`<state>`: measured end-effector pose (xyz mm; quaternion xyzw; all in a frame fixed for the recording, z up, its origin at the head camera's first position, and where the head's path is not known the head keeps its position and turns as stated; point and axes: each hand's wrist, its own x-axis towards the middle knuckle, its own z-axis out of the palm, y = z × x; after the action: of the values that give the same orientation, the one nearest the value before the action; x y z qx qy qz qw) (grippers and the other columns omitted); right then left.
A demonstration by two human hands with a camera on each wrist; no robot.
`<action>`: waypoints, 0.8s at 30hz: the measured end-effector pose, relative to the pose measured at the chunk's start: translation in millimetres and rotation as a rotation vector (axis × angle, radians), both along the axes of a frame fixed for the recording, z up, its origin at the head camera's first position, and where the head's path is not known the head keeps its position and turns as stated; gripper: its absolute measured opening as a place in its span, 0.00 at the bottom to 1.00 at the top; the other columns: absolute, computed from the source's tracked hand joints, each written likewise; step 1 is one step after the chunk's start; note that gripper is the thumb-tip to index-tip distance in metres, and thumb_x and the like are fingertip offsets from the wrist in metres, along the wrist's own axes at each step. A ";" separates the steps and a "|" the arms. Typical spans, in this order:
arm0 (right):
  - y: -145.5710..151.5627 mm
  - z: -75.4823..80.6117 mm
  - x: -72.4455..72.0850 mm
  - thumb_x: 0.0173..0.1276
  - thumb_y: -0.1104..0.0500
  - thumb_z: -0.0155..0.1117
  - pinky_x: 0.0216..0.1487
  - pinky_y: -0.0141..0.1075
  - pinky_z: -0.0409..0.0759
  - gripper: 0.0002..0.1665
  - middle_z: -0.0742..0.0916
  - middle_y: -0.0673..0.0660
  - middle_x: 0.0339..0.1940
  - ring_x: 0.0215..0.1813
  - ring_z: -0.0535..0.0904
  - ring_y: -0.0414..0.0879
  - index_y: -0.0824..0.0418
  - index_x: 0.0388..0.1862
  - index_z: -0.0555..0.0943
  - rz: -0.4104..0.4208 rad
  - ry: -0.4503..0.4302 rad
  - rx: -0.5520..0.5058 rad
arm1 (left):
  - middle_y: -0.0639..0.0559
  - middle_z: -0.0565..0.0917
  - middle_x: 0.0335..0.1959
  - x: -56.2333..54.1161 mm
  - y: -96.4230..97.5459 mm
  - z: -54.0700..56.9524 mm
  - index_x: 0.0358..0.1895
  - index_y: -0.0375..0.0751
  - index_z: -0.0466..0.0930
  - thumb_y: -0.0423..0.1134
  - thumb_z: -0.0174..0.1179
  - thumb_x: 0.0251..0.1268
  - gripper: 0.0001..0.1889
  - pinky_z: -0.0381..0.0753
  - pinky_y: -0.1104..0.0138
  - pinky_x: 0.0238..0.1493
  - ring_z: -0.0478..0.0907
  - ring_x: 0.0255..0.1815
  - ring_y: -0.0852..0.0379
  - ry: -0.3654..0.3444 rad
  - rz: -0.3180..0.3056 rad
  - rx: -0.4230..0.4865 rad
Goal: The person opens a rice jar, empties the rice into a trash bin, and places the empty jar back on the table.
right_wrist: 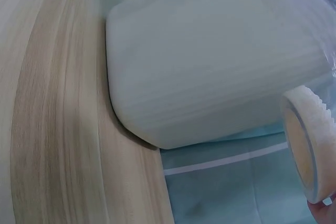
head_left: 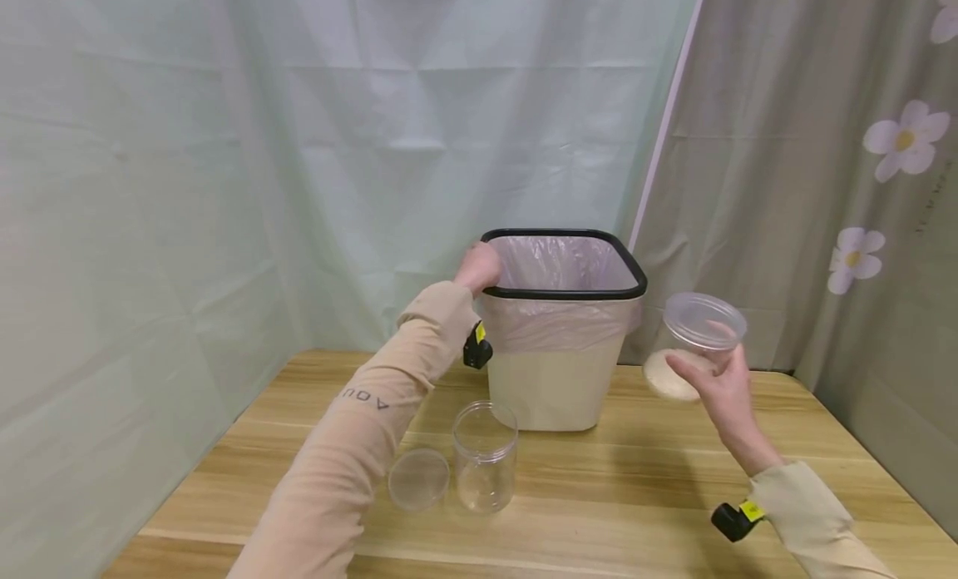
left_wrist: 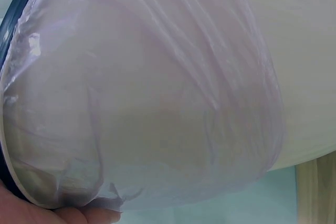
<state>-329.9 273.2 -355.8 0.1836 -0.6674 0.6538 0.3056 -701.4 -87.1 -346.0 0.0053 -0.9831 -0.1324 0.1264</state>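
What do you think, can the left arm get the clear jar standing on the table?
Probably yes, if the left grip first lets go of the black rim it holds. The clear jar stands on the near side of the bin, and nothing seems to cover its top.

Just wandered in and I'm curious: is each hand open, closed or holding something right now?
Left hand: closed, gripping the bin's black rim.
Right hand: closed, holding a partly filled clear jar.
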 end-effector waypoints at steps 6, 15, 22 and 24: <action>-9.1 12.1 13.1 0.50 0.63 0.70 0.47 0.29 0.62 0.40 0.74 0.58 0.49 0.49 0.69 0.44 0.59 0.61 0.64 -0.055 -0.018 0.076 | 0.37 0.67 0.53 6.9 -2.1 2.8 0.54 0.29 0.67 0.41 0.40 0.66 0.21 0.72 0.57 0.39 0.70 0.43 0.43 0.002 -0.006 0.031; -29.2 35.1 38.0 0.50 0.70 0.69 0.48 0.27 0.62 0.42 0.72 0.50 0.50 0.51 0.67 0.41 0.61 0.62 0.60 -0.138 -0.122 0.150 | 0.39 0.68 0.51 8.8 -4.0 5.2 0.52 0.30 0.68 0.41 0.40 0.65 0.20 0.72 0.58 0.37 0.71 0.41 0.44 0.018 -0.004 0.041; -36.1 37.6 42.0 0.48 0.72 0.68 0.49 0.26 0.63 0.42 0.72 0.52 0.50 0.51 0.68 0.40 0.66 0.62 0.60 -0.095 -0.082 0.162 | 0.40 0.70 0.48 -0.3 -6.3 0.9 0.49 0.32 0.71 0.40 0.41 0.63 0.18 0.72 0.58 0.36 0.71 0.40 0.46 0.022 0.000 0.004; -38.8 38.6 42.9 0.48 0.74 0.68 0.50 0.26 0.63 0.42 0.72 0.53 0.50 0.51 0.68 0.40 0.67 0.62 0.59 -0.074 -0.070 0.160 | 0.41 0.72 0.45 -4.1 -8.7 -1.4 0.45 0.33 0.73 0.39 0.41 0.62 0.16 0.73 0.58 0.35 0.72 0.38 0.47 0.040 -0.007 -0.008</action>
<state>-287.1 234.4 -317.2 0.1596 -0.7341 0.5926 0.2905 -705.5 -95.7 -347.5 -0.0015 -0.9809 -0.1291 0.1456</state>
